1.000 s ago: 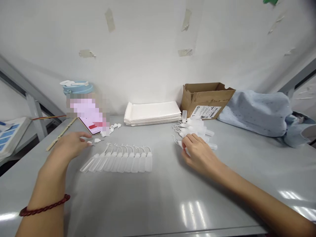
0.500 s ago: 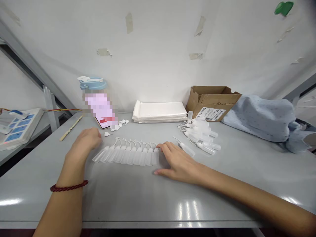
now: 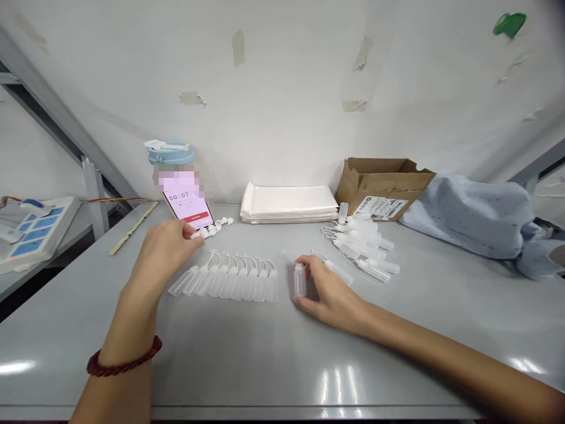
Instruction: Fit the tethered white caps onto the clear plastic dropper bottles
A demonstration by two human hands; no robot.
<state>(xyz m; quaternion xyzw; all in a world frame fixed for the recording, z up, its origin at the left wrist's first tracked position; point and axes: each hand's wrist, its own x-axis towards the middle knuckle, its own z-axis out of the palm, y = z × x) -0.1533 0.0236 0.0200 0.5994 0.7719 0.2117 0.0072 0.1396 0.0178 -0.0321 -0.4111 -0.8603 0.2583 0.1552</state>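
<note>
With its thumb and fingers, my right hand (image 3: 333,291) grips one small translucent plastic bottle (image 3: 299,281), apart from the others. To its left lies a slanted row of similar bottles (image 3: 238,284), their thin white cords trailing toward the wall. My left hand (image 3: 170,244) has its fingertips pinched together at a small white cap (image 3: 196,234), which they partly cover. Several more white caps (image 3: 218,225) lie just beyond these fingertips. Behind my right hand, one loose bottle (image 3: 339,273) is partly hidden.
A pile of bottles (image 3: 364,241) lies at the right, before an open cardboard box (image 3: 384,182). White padded envelopes (image 3: 289,203) are stacked by the wall. A phone (image 3: 188,203) with a running timer leans at the left. Blue cloth (image 3: 477,212) bunches at the far right.
My right hand has drawn the end bottle away from the row, to the right. My left hand has moved right to the white caps, and its fingers have closed at one.
</note>
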